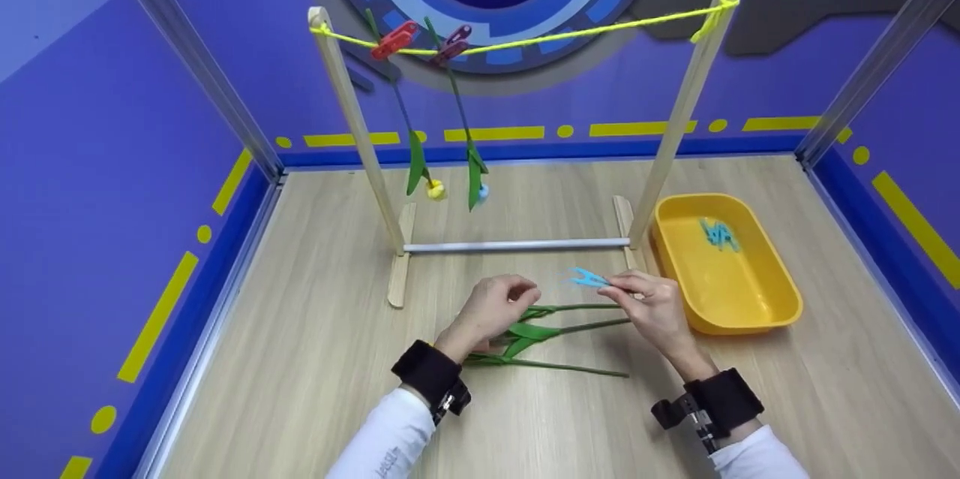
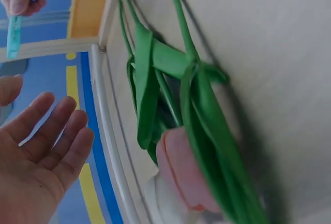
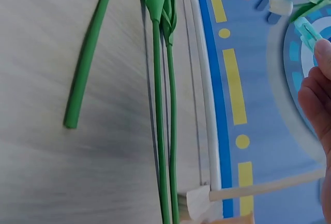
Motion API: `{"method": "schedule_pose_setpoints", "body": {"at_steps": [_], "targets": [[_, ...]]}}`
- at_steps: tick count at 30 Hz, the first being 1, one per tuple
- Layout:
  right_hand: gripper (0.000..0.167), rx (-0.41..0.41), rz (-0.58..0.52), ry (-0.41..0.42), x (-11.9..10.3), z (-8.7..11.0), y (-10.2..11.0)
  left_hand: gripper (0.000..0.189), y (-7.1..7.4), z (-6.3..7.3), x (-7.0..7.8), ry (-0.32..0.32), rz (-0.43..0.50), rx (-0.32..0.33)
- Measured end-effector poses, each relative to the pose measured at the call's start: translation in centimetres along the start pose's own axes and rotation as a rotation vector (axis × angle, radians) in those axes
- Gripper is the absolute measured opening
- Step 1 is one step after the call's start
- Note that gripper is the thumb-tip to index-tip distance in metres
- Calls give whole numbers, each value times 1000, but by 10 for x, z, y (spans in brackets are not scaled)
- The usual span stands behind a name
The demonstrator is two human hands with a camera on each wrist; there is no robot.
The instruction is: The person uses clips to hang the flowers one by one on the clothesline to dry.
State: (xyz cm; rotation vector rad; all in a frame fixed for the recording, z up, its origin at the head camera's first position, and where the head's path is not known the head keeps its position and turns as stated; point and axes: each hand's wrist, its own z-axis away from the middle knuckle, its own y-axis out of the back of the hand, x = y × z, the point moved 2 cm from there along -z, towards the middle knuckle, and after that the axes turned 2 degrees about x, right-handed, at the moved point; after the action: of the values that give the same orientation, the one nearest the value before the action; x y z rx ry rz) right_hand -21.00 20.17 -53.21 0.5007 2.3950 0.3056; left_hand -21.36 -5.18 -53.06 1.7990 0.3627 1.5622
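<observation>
My right hand (image 1: pixel 652 310) pinches a light blue clothespin (image 1: pixel 589 278) by one end, holding it up over the table. To its left, my left hand (image 1: pixel 491 310) hovers above the lying tulips with relaxed fingers and nothing in its grasp. Three artificial tulips lie side by side, their green stems (image 1: pixel 574 368) pointing right and their blooms mostly hidden by the left hand in the head view. One pink bloom (image 2: pixel 186 169) shows in the left wrist view. Two more tulips hang bloom down from a yellow string (image 1: pixel 585 31), one under a red clothespin (image 1: pixel 394 40), the other under a maroon clothespin (image 1: pixel 451 45).
A wooden frame with two posts (image 1: pixel 679 118) carries the string, and a pale bar (image 1: pixel 517 245) joins its feet. On the right stands a yellow tub (image 1: pixel 731 295) with several blue clothespins (image 1: pixel 718 234) inside. Purple printed walls (image 1: pixel 97 186) enclose the table.
</observation>
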Motion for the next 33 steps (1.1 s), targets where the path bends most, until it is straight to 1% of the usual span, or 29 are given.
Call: {"method": "schedule_pose_setpoints", "body": {"at_steps": [3,6,10,16,20,24,27,31,33], "targets": [[22,15,15,-37,-5,-2,7,37,-5,-6,5,-87,-192,-57],[21,15,6,-53,-12,-4,13,38,-9,-10,9,-151,-325,-90],[19,6,-9,-77,-14,-5,21,37,-15,-16,10,-178,-426,-119],[18,26,-9,-135,-8,-4,30,39,-26,-24,5,-183,-635,-166],[17,33,-18,-160,-6,0,32,35,-33,-26,-1,-191,-689,-154],[18,47,-21,-166,15,10,34,28,-41,-28,-2,-186,-712,-138],[19,62,-9,-172,27,16,35,23,-49,-29,0,-162,-756,-138],[20,68,13,-174,13,13,36,22,-61,-32,7,-122,-823,-168],[19,69,9,-168,5,11,39,21,-65,-36,12,-115,-845,-176]]}}
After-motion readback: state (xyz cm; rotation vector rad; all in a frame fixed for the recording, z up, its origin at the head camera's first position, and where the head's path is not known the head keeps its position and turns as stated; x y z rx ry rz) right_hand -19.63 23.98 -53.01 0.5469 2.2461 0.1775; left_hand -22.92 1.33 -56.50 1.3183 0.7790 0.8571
